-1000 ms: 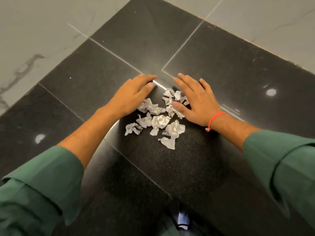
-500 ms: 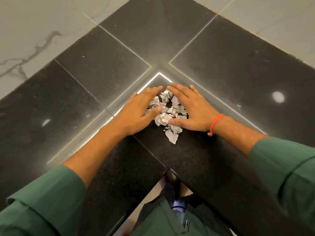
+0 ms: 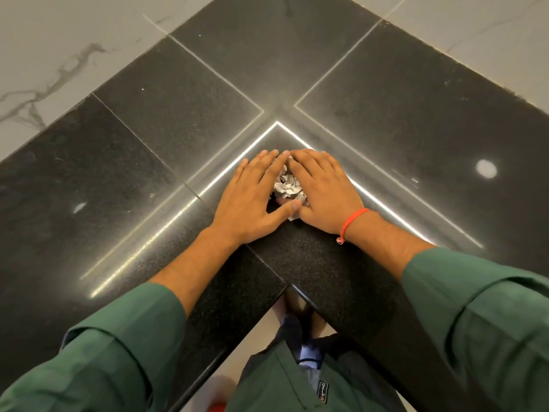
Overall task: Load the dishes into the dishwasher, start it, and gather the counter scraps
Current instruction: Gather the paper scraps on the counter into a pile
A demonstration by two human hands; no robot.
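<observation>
While the crumpled white paper scraps (image 3: 287,185) sit heaped on the polished black granite tabletop (image 3: 416,138), just short of its inner corner seam, both hands enclose the heap from either side. The heap touches both palms and lies well back from the tabletop's near edge.

Risks from this position:
- Loose pieces may slip out through the gap under the thumbs, on the near side of the heap, if the hands are lifted before the scraps are compressed. One piece already shows at that gap.
- The polished stone probably offers little friction, so an uneven push from one side could scatter light scraps away from the heap.
- Dragging the heap toward the near edge too quickly could spill pieces to the floor.

Hand pose:
- The left hand (image 3: 252,194) lies palm down on the left of the heap, fingers straight and together, thumb reaching across beneath it.
- The right hand (image 3: 323,188), wearing a thin red cord wristband (image 3: 355,220), mirrors it on the right.
- Neither hand is gripping; both sets of fingers are extended and pressing inward, with fingertips nearly meeting beyond the heap.
</observation>
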